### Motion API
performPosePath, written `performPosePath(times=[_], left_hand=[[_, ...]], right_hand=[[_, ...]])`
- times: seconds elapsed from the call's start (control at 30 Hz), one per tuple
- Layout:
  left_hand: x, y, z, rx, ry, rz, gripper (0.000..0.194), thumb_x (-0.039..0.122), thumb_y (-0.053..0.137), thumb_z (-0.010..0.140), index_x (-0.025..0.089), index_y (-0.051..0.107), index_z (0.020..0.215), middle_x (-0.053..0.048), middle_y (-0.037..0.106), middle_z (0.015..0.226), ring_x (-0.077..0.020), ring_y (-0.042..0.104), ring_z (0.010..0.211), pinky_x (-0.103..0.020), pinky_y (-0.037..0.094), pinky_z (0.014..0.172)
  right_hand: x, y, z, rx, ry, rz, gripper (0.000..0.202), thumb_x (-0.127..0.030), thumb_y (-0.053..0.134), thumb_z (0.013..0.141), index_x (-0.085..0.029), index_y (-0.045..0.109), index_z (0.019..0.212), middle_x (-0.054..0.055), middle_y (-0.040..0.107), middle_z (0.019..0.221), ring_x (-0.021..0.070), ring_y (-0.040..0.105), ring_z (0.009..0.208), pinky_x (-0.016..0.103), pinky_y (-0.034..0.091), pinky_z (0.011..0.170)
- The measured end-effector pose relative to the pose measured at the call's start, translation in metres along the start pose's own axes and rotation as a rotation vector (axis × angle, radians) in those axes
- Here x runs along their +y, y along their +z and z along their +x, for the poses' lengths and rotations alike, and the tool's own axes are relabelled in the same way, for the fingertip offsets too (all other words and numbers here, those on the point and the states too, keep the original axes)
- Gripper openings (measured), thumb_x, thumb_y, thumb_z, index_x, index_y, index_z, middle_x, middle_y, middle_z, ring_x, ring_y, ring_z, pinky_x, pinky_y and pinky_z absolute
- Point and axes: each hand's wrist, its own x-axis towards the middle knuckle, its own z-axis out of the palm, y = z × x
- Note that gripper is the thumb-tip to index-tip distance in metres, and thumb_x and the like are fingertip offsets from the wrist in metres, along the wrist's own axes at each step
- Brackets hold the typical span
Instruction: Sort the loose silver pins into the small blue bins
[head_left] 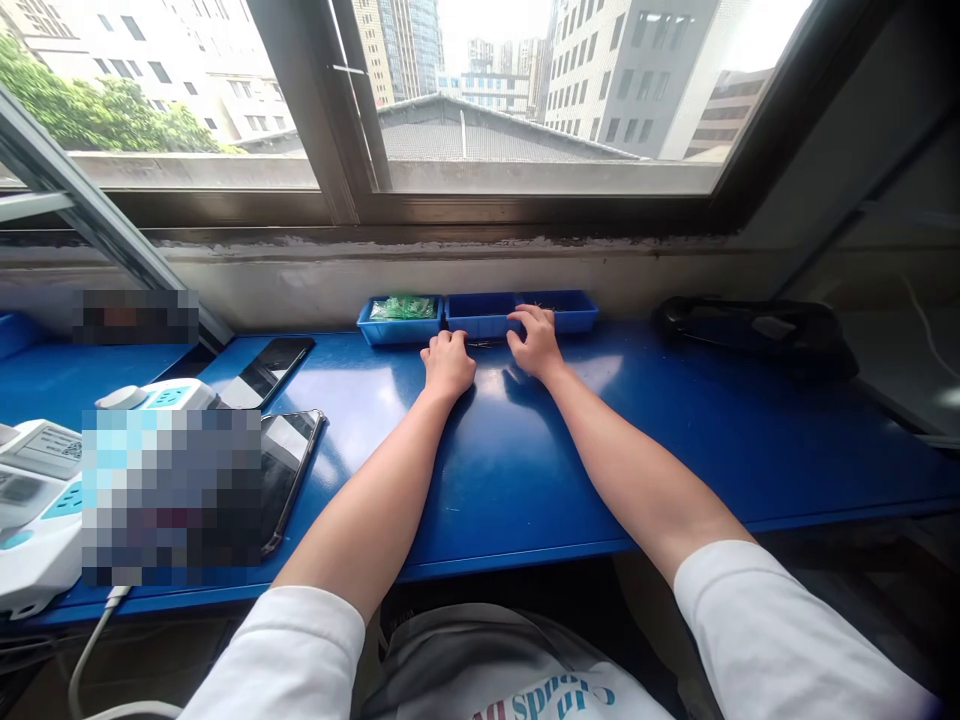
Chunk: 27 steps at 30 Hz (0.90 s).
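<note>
Three blue bins stand in a row at the back of the blue table. The left bin (400,330) holds green and clear plastic packets (405,308). My left hand (448,364) rests on the table just in front of the gap beside the middle bin (480,325), its fingers curled; what they hold, if anything, is hidden. Small thin dark pieces (487,345) lie just right of its fingers. My right hand (535,341) is at the front rim of the right bin (576,320), fingers bent and apart, nothing visible in them. Thin small pieces show inside that bin.
A phone (274,370) and a tablet (294,470) lie on the left, beside a white power strip (180,395) with a cable. At the right back lies a black case (757,330). The window wall runs behind the bins.
</note>
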Motion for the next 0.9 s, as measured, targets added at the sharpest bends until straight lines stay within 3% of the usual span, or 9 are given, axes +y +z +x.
performPosePath(times=[0.07,0.13,0.3,0.43,0.67,0.9], left_hand=[[-0.001,0.000,0.000,-0.004,-0.014,0.013,0.047,0.011,0.038,0.078,0.021,0.055,0.121,-0.015,0.055,0.120,-0.0333,0.045,0.113,-0.050,0.037,0.091],[-0.001,0.000,0.001,-0.019,0.004,0.017,0.046,0.014,0.036,0.081,0.020,0.055,0.122,-0.016,0.055,0.123,-0.0342,0.045,0.114,-0.051,0.037,0.090],[-0.001,0.002,0.000,-0.095,0.122,0.011,0.044,0.023,0.033,0.086,0.023,0.052,0.126,-0.012,0.052,0.131,-0.0321,0.044,0.118,-0.051,0.036,0.094],[-0.001,0.003,0.000,-0.147,0.149,0.043,0.043,0.026,0.032,0.088,0.025,0.052,0.127,-0.010,0.050,0.133,-0.0319,0.041,0.121,-0.051,0.034,0.096],[-0.001,0.004,0.000,-0.148,0.177,0.038,0.041,0.026,0.032,0.089,0.027,0.057,0.122,-0.010,0.055,0.126,-0.0313,0.044,0.116,-0.050,0.034,0.094],[-0.001,0.003,0.001,-0.104,0.197,-0.030,0.034,0.025,0.038,0.088,0.027,0.067,0.104,-0.009,0.062,0.110,-0.0280,0.051,0.107,-0.047,0.036,0.092]], right_hand=[[0.001,-0.001,-0.002,-0.034,-0.085,0.061,0.030,-0.019,0.043,0.082,-0.017,0.067,0.100,0.009,0.063,0.110,0.0255,0.047,0.110,0.041,0.038,0.099],[0.000,0.001,-0.003,-0.110,-0.150,0.104,0.030,-0.016,0.044,0.080,-0.017,0.068,0.099,0.007,0.067,0.102,0.0226,0.052,0.105,0.037,0.040,0.098],[-0.005,0.008,-0.006,-0.339,-0.161,0.006,0.046,-0.027,0.051,0.082,-0.018,0.054,0.127,0.009,0.056,0.129,0.0258,0.047,0.120,0.043,0.037,0.101],[-0.008,0.011,-0.007,-0.451,-0.155,-0.081,0.045,-0.031,0.045,0.088,-0.023,0.049,0.132,0.006,0.051,0.136,0.0283,0.041,0.125,0.050,0.034,0.100],[-0.007,0.009,-0.007,-0.432,-0.144,-0.061,0.038,-0.029,0.045,0.088,-0.026,0.058,0.124,0.002,0.057,0.130,0.0293,0.045,0.116,0.051,0.034,0.097],[-0.008,0.006,-0.007,-0.379,-0.156,-0.008,0.031,-0.025,0.047,0.085,-0.027,0.068,0.109,0.000,0.066,0.114,0.0252,0.052,0.106,0.043,0.039,0.094]])
